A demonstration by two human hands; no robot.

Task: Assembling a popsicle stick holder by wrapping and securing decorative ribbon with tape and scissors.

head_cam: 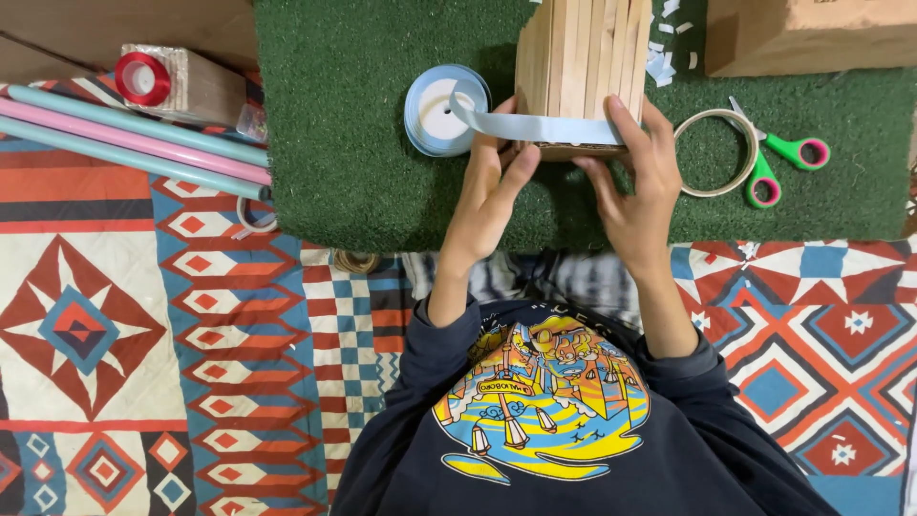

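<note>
A box built of upright wooden sticks (579, 57) stands on a green turf mat (353, 143). A pale blue ribbon (535, 126) runs from its spool (441, 111) across the lower front of the box. My left hand (492, 196) presses the ribbon against the box's left corner. My right hand (638, 186) holds the ribbon flat on the right side, thumb on top of it. Both hands grip the box base between them.
A ring of tape (718, 153) and green-and-pink scissors (778, 158) lie right of the box. A cardboard box (812, 33) sits at the back right. Rolled paper tubes (134, 139) and a red ribbon spool (143, 78) lie left on a patterned rug (143, 334).
</note>
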